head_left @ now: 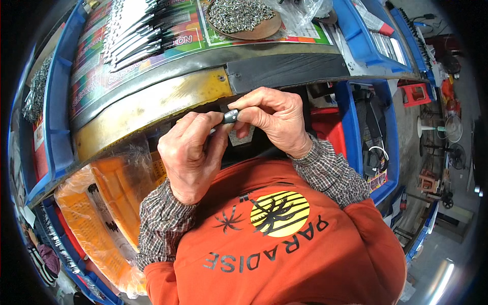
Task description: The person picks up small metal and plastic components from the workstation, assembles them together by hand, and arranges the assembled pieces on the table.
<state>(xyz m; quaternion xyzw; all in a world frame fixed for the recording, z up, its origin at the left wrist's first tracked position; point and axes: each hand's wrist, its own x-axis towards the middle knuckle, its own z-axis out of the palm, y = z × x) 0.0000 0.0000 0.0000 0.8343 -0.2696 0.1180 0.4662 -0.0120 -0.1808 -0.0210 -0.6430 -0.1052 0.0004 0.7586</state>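
Note:
Just in front of the table's near edge, a small black cylindrical part with pale marks sits between my two hands. My left hand pinches its left end between thumb and fingers. From the right, my right hand grips the other end with thumb and forefinger. A bit of something pale shows beside the left fingertips, too small to name. Beyond the hands, a round brown dish is heaped with small metal pins or screws. Many slender black-and-white pieces lie in a row at the far left of the table.
The table edge carries worn yellow and black strips. Blue bins stand at the left, far right and near right, the last holding black parts. An orange crate lined with clear plastic stands at lower left.

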